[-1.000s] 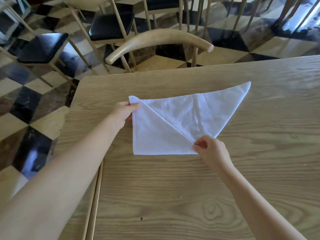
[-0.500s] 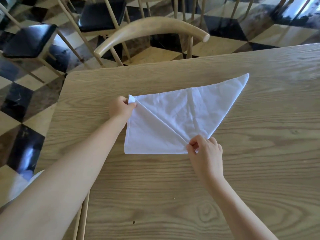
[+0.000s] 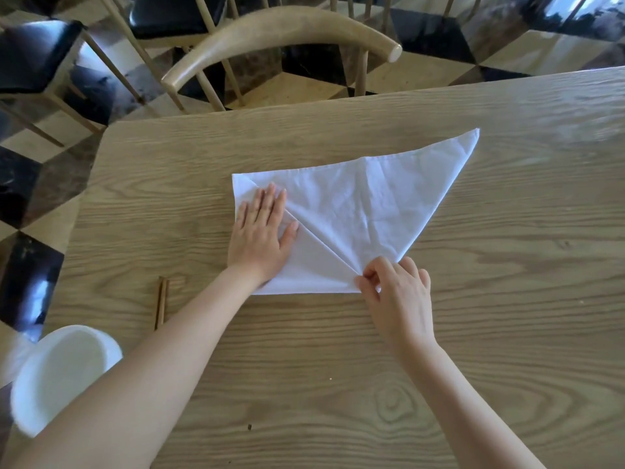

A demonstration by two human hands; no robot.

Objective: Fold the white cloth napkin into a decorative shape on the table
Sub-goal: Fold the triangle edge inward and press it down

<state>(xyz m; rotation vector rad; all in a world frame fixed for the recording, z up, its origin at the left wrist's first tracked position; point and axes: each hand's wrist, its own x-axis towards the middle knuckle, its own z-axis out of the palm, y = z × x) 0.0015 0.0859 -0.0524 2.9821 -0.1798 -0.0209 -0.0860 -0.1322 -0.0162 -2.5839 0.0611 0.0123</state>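
The white cloth napkin lies flat on the wooden table, folded into a triangle with its left corner folded down over it, forming a diagonal crease. Its right point reaches toward the far right. My left hand rests palm down, fingers spread, on the folded left flap. At the napkin's bottom tip, my right hand pinches the cloth between thumb and fingers.
A pair of brown chopsticks lies on the table left of my left forearm. A white bowl sits at the table's near left edge. A wooden chair stands behind the far edge, more chairs on the checkered floor beyond.
My left hand has let go of the napkin's upper left corner and now lies flat on the folded flap. My right hand keeps pinching the bottom tip. The view has tilted down, showing bowl and chopsticks.
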